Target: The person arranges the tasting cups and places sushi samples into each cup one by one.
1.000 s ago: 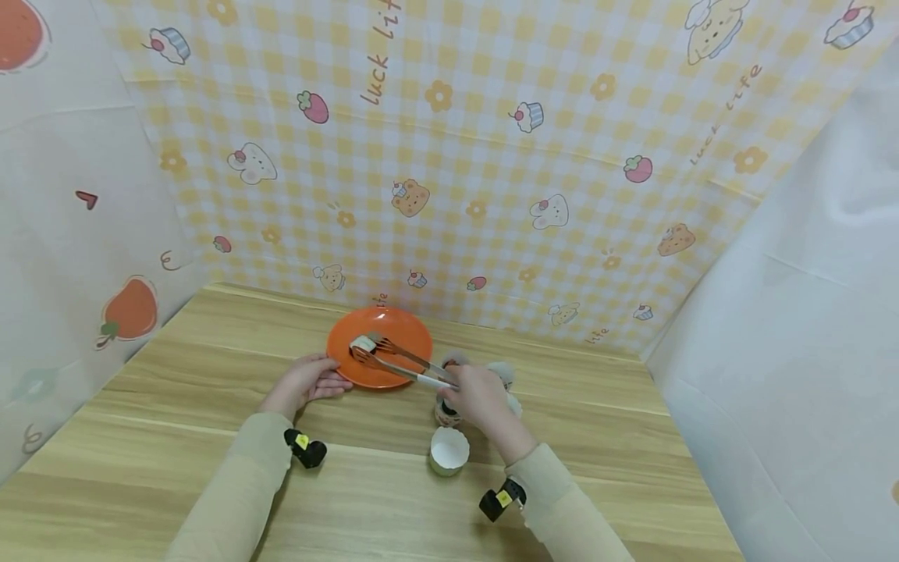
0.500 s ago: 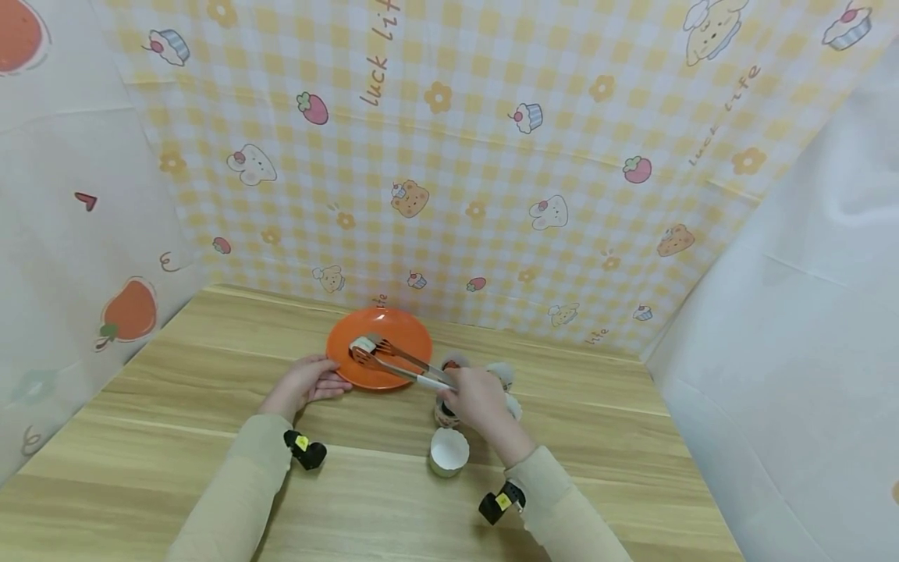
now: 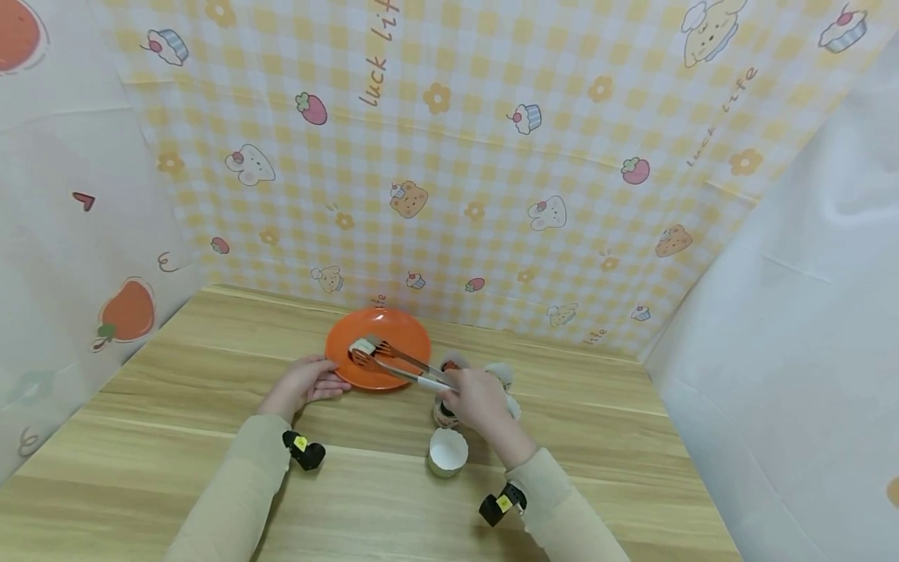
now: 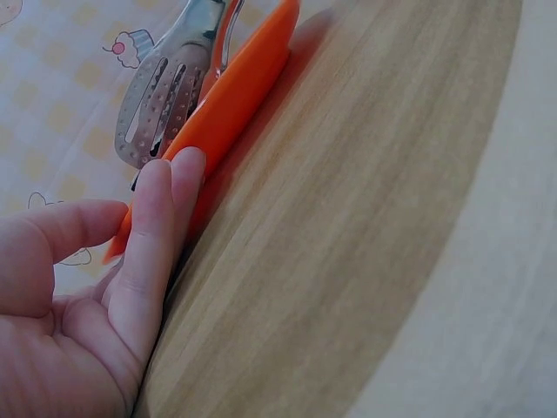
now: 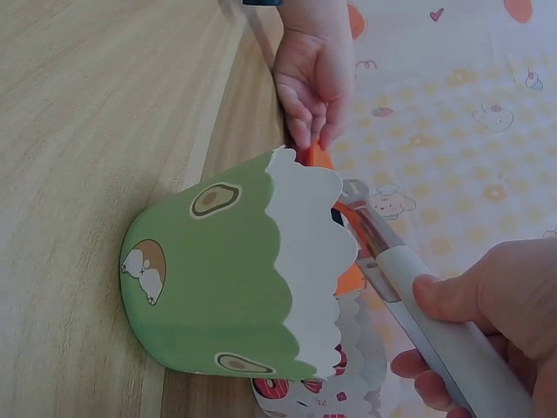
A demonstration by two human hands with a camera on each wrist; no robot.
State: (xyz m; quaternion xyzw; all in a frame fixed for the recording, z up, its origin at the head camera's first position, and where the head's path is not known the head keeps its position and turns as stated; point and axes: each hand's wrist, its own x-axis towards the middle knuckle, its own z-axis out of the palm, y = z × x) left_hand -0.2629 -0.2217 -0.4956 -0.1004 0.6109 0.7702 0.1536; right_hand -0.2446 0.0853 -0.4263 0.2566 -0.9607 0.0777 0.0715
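Observation:
My left hand (image 3: pixel 305 382) pinches the near-left rim of an orange plate (image 3: pixel 407 339), thumb above and fingers beneath in the left wrist view. In my right hand (image 3: pixel 479 398) is a pair of metal tongs (image 3: pixel 434 382) with white handle grips, gripped from the right. Their slotted heads reach over the plate, on either side of a small white-and-dark piece (image 3: pixel 362 344). Just below the right hand stands a green paper baking cup (image 5: pixel 209 270) with avocado prints and a scalloped white rim; its visible inside is white.
Several more paper cups stand under and beyond the right hand, one with dark contents (image 3: pixel 445 414) and another (image 3: pixel 500 373) farther right. The wood-grain table (image 3: pixel 365 507) meets a yellow checked cloth (image 3: pixel 463 172) behind the plate.
Almost nothing differs: both hands, the plate and the tongs hold their places, while the whole head view has shifted very slightly.

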